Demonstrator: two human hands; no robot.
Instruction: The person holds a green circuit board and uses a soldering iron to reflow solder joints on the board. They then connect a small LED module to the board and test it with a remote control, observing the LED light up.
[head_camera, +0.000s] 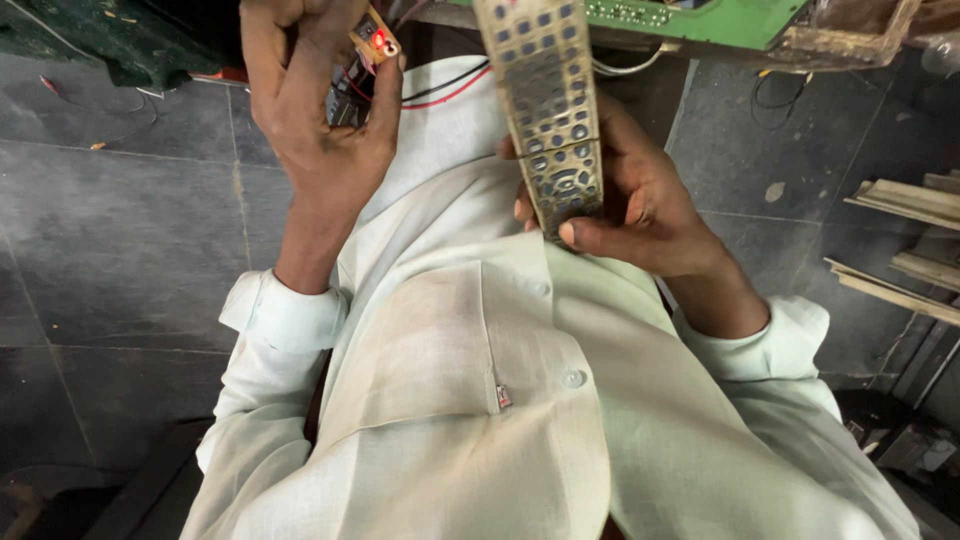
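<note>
Right hand (640, 215) clamped round the worn remote control (548, 100), thumb across its lower end; left hand (320, 110) closed on a small red-lit tester (372, 38), wires (445, 92) trailing over the pale shirt (470, 400).

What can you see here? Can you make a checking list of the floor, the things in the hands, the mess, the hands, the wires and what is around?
Surface: dark grey tiled floor.
Job's things: long remote control with a worn button face; small device with a red light glowing.
Clutter: bits of debris on the tiles.
Grippers: left hand closed around the small device; right hand grips the remote's lower end, thumb across it.
Cables: red and black wires run from the small device.
Surroundings: green circuit board at top; wooden strips at right; white shirt.
</note>
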